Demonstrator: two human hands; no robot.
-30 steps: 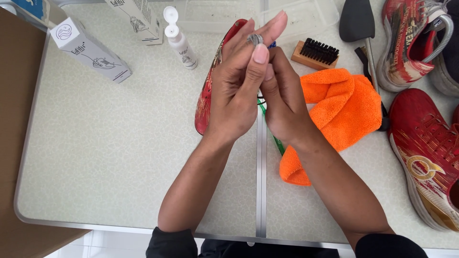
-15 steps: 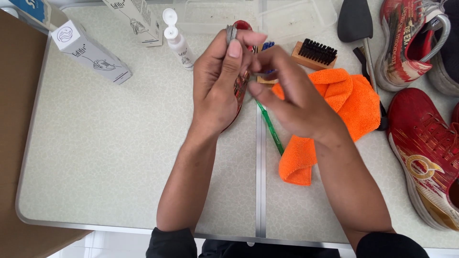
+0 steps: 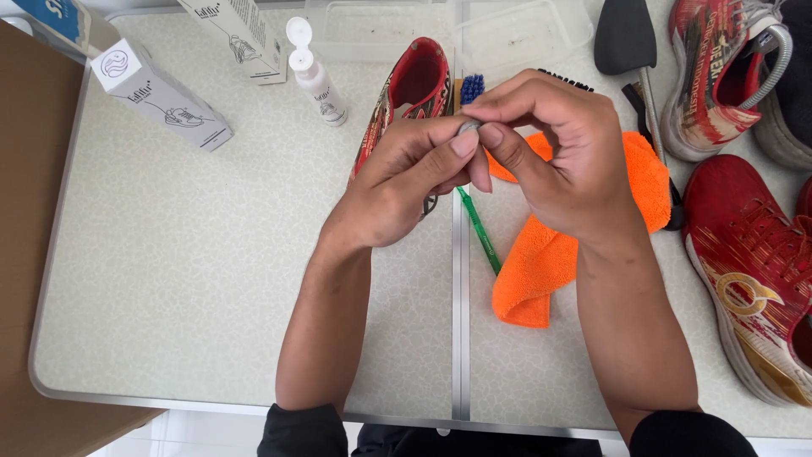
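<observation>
Two hands meet above the middle of the bench (image 3: 211, 279): our left hand (image 3: 406, 182) and right hand (image 3: 550, 152) pinch one small grey object (image 3: 468, 127) between thumbs and fingertips, both clenched on it; we can't tell what it is. It sits high over the bench seam, so the main risk is a slip: it's tiny, the grip is fingertips only, and if it drops it could roll into the seam or under the orange cloth (image 3: 541, 271) just below. Green-handled brush (image 3: 480, 230) lies right under our hands, half on the cloth; a lowered wrist could knock it off line. Behind our hands, the red shoe (image 3: 414, 85) lies touching or nearly touching the left hand, so a jerk could shove it into the white bottle (image 3: 315, 76) beside it, which looks top-heavy and easy to tip. Further right, red shoes (image 3: 753, 279) crowd the bench edge; our right elbow swinging out could nudge one off. Boxes (image 3: 161, 97) at far left are well apart, low risk.
</observation>
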